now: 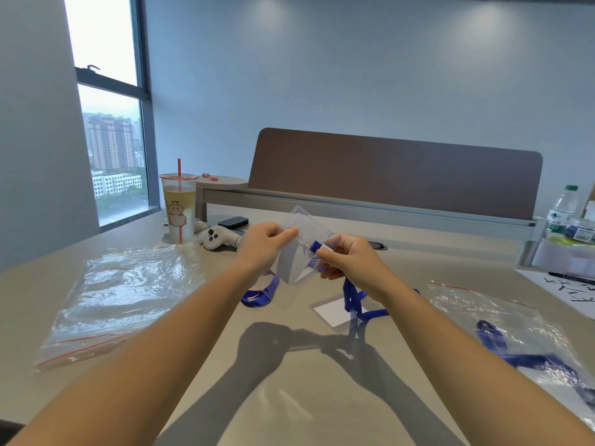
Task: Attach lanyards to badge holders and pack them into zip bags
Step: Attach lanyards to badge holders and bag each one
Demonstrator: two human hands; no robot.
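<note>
Clipping Time: Both Hands Up on One Badge Holder

Holding the action above the table (289, 397), both hands work one clear badge holder (297, 249), raised and tilted between them. Left hand (262, 247) pinches its upper left edge, thumb and fingers curled onto the plastic. Right hand (349, 262) grips the white clip end of a blue lanyard (354, 300) right at the holder's right edge; whether the clip is through the slot, I cannot tell. That lanyard trails down from the right hand onto the tabletop, looping across a second badge holder (335, 312) lying flat with a white card inside.

Count the blue: a second lanyard (259, 296) lies coiled below the left wrist, and a third lanyard (528, 358) sits inside the zip bag (502, 320) on the right. Zip bags, two: that filled one, and an empty zip bag (122, 294) flat on the left, red seal strip toward the near edge.

Back row: one iced drink cup (178, 207) with a red straw, one white controller (219, 236), one dark phone (233, 222), one water bottle (561, 207) far right, one brown desk divider (396, 175)
</note>
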